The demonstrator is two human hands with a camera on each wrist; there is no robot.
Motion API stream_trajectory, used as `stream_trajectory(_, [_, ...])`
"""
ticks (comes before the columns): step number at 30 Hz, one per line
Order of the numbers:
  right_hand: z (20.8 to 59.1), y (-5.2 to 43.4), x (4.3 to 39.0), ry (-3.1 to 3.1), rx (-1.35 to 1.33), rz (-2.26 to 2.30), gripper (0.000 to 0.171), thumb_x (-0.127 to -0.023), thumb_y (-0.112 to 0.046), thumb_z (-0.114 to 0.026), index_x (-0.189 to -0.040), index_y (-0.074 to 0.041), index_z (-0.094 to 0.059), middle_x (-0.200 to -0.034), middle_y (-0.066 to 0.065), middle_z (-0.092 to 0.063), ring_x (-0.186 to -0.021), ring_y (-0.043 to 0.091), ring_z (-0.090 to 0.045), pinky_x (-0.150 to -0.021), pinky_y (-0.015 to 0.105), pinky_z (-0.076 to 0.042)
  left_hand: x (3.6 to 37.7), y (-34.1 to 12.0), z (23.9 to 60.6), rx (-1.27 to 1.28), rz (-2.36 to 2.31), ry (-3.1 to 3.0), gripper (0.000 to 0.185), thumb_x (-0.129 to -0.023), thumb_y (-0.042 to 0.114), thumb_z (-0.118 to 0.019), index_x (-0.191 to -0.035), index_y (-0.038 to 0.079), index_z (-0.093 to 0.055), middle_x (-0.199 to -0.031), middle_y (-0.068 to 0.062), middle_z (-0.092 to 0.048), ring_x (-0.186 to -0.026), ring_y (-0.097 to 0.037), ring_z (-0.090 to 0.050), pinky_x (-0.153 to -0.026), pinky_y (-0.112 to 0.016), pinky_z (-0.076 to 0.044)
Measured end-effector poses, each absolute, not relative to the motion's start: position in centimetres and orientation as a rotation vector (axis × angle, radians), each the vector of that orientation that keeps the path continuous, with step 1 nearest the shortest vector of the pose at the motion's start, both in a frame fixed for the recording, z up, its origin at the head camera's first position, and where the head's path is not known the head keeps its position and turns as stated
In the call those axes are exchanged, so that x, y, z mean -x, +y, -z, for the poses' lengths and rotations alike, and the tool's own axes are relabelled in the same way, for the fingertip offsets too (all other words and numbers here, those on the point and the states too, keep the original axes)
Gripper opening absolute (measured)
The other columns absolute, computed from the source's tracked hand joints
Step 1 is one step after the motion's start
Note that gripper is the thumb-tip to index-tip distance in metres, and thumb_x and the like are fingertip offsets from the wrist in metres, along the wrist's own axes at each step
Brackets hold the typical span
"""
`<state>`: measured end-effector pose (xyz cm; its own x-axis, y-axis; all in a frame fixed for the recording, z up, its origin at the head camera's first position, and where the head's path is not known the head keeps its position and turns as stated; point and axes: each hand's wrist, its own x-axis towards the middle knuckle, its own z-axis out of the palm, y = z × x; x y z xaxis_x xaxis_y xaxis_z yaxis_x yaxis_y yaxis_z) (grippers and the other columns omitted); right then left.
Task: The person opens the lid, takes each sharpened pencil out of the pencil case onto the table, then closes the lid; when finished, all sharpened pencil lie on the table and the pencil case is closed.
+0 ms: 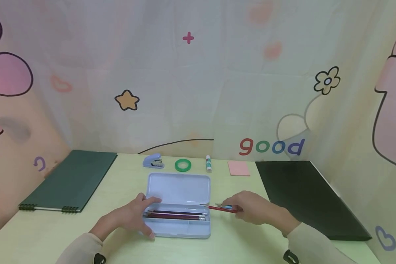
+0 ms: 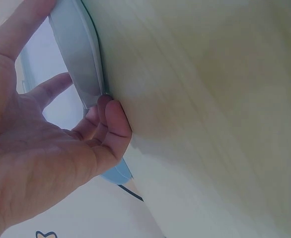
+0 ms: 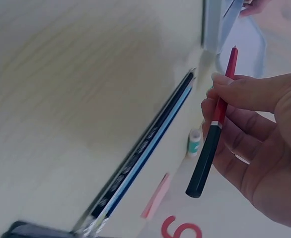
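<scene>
The open pencil case [image 1: 179, 189] lies near six o'clock in the head view, dark pencils [image 1: 175, 216] inside. The left hand [image 1: 132, 212], at its nine o'clock, grips its end, thumb apart from the fingers. At three o'clock the right hand [image 1: 252, 207] pinches a red-and-dark pen [image 1: 222, 209] between thumb and fingers, its tip toward nine o'clock. Nearby, a blue pen [image 3: 152, 143] and a black pen [image 3: 143, 143] lie on the table [image 1: 237, 249]; green tape [image 1: 176, 165] sits at the case's twelve o'clock
</scene>
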<state>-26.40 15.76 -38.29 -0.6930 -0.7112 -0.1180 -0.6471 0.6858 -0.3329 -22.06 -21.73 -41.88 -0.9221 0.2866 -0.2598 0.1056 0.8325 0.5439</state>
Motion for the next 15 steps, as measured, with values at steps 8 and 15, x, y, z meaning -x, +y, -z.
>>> stream_trajectory(8, [39.8, 17.9, 26.6, 2.697, 1.066, 0.354, 0.032, -0.088, -0.003, -0.072, -0.114, -0.020, -0.073, -0.076, -0.012, -0.056, -0.073, 0.006, -0.050, -0.068, 0.024, -0.041, 22.0, -21.8, 41.9, -0.323, -0.781, 2.682, 0.094, -0.063, 0.029, -0.096, -0.143, 0.021, -0.049, -0.114, -0.011, -0.040, -0.105, -0.025, -0.047, -0.087, -0.044, -0.046])
stream_trajectory(15, [40.6, 18.8, 26.7, 2.721, 1.063, 0.321, 0.030, -0.088, -0.002, -0.071, -0.111, -0.021, -0.074, -0.075, -0.011, -0.056, -0.073, 0.005, -0.050, -0.067, 0.023, -0.040, 22.0, -21.9, 42.0, -0.306, -0.774, 2.687, 0.094, -0.063, 0.030, -0.096, -0.144, 0.022, -0.048, -0.115, -0.011, -0.040, -0.105, -0.025, -0.048, -0.086, -0.043, -0.047])
